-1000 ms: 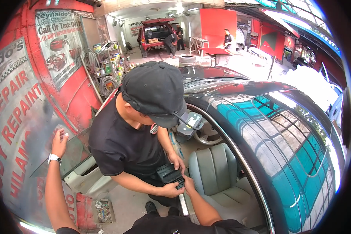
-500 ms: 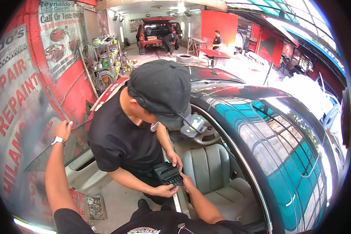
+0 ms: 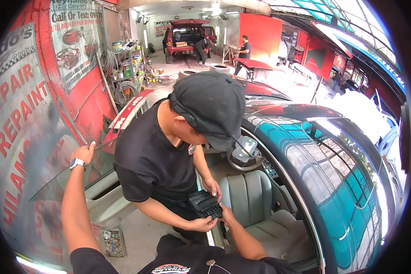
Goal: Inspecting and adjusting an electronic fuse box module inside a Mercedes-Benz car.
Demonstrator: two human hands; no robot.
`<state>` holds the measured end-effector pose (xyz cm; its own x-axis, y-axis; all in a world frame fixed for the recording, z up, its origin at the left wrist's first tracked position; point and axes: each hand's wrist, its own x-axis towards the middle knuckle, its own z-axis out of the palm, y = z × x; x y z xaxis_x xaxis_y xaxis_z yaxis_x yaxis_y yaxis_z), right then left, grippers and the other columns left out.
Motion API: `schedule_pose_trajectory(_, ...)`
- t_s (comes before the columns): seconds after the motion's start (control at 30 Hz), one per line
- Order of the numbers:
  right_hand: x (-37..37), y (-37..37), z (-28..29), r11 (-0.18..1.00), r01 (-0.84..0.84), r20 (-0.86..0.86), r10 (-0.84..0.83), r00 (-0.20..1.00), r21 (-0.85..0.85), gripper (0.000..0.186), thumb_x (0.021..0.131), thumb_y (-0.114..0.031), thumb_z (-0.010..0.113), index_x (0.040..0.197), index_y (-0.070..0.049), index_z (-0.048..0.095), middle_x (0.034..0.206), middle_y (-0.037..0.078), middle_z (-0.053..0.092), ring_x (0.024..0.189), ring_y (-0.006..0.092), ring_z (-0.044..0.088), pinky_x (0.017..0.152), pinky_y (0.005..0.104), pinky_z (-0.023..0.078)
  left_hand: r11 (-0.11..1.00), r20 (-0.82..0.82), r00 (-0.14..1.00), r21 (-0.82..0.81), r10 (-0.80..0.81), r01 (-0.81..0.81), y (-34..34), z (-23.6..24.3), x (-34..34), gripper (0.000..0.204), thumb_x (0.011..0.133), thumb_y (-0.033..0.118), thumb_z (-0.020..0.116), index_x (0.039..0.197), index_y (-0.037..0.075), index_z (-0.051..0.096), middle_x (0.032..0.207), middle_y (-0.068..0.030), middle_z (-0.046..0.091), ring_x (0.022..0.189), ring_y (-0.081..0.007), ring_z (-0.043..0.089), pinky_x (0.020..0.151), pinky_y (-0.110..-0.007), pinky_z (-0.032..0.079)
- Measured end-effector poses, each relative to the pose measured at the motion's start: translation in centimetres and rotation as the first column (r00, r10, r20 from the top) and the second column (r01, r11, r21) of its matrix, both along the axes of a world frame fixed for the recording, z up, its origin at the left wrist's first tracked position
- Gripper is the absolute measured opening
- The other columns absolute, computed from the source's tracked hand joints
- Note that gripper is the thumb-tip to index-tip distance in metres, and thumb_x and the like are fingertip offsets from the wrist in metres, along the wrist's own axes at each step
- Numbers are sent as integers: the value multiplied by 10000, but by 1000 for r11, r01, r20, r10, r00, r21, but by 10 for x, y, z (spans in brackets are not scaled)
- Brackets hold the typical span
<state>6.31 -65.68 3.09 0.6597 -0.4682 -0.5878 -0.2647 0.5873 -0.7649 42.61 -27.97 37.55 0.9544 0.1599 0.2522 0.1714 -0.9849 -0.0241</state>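
Note:
My left hand (image 3: 82, 155), with a watch at its wrist, grips the upper edge of the open car door's window glass (image 3: 66, 178). My right hand (image 3: 226, 214) pinches the near right corner of an open black plastic case (image 3: 206, 205). Small dark pieces sit in rows inside it, too small to name. A co-worker in a black cap (image 3: 210, 102) stands in the doorway, head bent over the case. Both of the co-worker's hands hold it, one at the far right edge and the other at the near edge.
Right of us is the dark car (image 3: 301, 150), its grey front seat (image 3: 249, 196) showing through the doorway. A tray of small parts (image 3: 114, 243) sits low by the door. Shelves (image 3: 128, 68), tires (image 3: 219, 68), a red vehicle (image 3: 186, 39) and other people are farther off.
The co-worker and the open case appear farther right in the view, my right hand still at its corner. My left hand stays on the glass. A person at the back has shifted left.

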Motion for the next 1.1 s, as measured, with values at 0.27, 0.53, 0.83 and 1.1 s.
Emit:
schedule_pose_trajectory(0.27,-5,0,-10,1000,21,50,-22,999,18,351,956,-359,514,1061,-36,601,881,72,663,696,184,661,532,331,529,973,-171,959,-77,-226,216,12,16,-15,693,925,577,248,1068,67,695,1147,-197,639,1108,-355,586,951,-463,442)
schedule_pose_trajectory(0.53,-3,-5,-34,998,45,71,-48,996,46,328,979,-326,469,1052,-26,581,888,88,662,699,203,672,542,351,565,979,-222,954,-63,-202,193,14,12,0,711,919,558,238,1139,28,658,1231,-194,601,1185,-355,543,1000,-479,405)
schedule_pose_trajectory(0.83,-3,5,-21,994,93,56,-96,994,61,340,953,-366,525,998,-40,606,799,53,638,602,164,613,450,309,446,975,-223,950,-92,-217,202,22,1,16,711,923,549,236,1117,15,663,1228,-209,596,1181,-376,536,1007,-495,384)
schedule_pose_trajectory(1.1,-5,-3,-32,996,61,90,-66,994,62,318,959,-329,530,1034,-25,591,855,69,658,651,178,653,497,326,529,977,-194,958,-72,-211,201,19,-3,18,703,914,549,235,1053,36,695,1193,-230,607,1159,-379,550,1004,-480,388)
